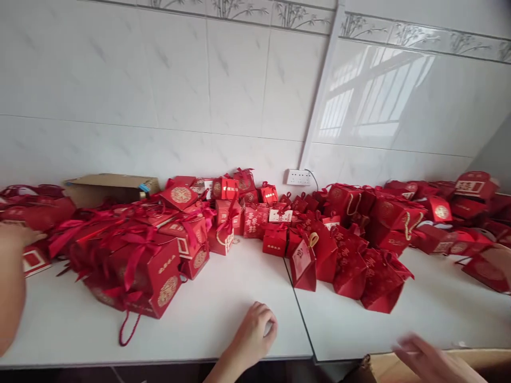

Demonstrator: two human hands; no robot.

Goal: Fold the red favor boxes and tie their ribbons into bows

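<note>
My left hand (255,331) rests near the table's front edge with its fingers curled. A small pale patch shows between thumb and fingers; whether it is an object or the tabletop I cannot make out. Over the cardboard box (379,367) at the lower right, my right hand (429,357) is blurred, its fingers stretched out with nothing seen in them. Beyond my hands stand red gift boxes: a ribboned gift box (155,282) with a gold emblem and cord handle, a small gift box with a tag (302,263), and a patterned gift box (383,282).
Heaps of red gift boxes line the white table (235,298) along the tiled wall. An open cardboard carton (112,186) stands at the back left, below a power strip (298,176)'s level. Another person's arm (10,287) reaches in at left, and another hand (499,258) at right.
</note>
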